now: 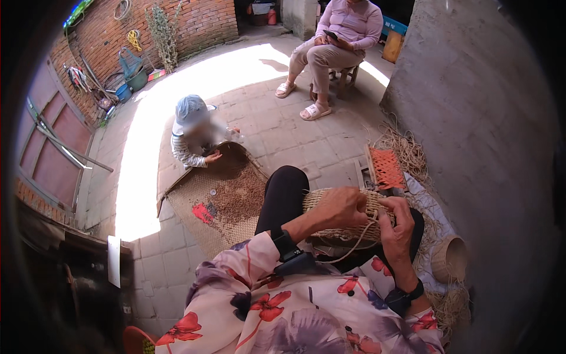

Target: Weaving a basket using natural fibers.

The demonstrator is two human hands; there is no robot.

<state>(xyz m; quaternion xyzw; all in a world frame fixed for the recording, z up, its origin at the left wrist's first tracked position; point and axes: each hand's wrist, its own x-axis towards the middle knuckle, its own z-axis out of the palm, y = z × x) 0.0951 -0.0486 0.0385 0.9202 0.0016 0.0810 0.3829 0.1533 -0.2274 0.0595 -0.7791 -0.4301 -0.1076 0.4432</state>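
Note:
A pale woven straw basket (321,200) rests across my lap, its braided side facing up. My left hand (348,206) is closed over the weave near the basket's far edge, the fingers curled; what they pinch is hidden. Against the basket's right end, my right hand (398,227) pinches a pale straw cord between thumb and fingers. A loose length of that cord (358,239) hangs in a curve from the right hand toward my lap.
Beside my right leg are loose straw strands (407,147), a small round woven basket (449,258) and an orange-webbed stool (386,168). A woven tray (183,197) of brown kernels lies left, a person in a blue hat (191,112) at it. Another person (348,26) sits beyond, holding a phone.

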